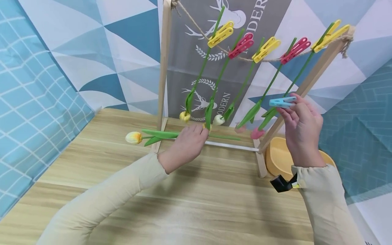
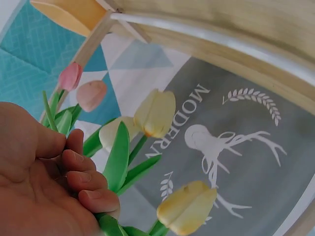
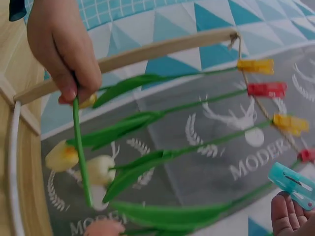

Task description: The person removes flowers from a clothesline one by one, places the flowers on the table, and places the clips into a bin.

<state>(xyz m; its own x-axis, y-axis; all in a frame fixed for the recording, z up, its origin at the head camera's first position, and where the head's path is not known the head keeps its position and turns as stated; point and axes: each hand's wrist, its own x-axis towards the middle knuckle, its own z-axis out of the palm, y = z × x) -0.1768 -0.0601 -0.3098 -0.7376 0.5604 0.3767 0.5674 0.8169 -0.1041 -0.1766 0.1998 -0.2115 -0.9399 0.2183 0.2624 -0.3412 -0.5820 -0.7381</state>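
Observation:
My left hand [image 1: 186, 144] grips the green stem of a yellow-orange tulip [image 1: 133, 137], held sideways low in the frame, its head pointing left. In the right wrist view the stem [image 3: 81, 152] sticks out below that hand's fingers. My right hand [image 1: 303, 127] pinches a light blue clothespin [image 1: 282, 102] near the right post. Several tulips hang head down from a rope, clipped by yellow clothespins [image 1: 265, 49] and red clothespins [image 1: 241, 45]. Among them are a white tulip [image 1: 218, 119] and a pink tulip [image 1: 257, 133]. One yellow head is partly hidden behind my left hand.
The rope [image 1: 193, 18] sags between two wooden posts [image 1: 164, 61]. A white rod [image 1: 231, 145] joins the posts low down. An orange-yellow bin [image 1: 278, 156] stands behind my right forearm. Under everything is a wood-grain tabletop [image 1: 190, 211], with patterned cloth [image 1: 131, 44] behind.

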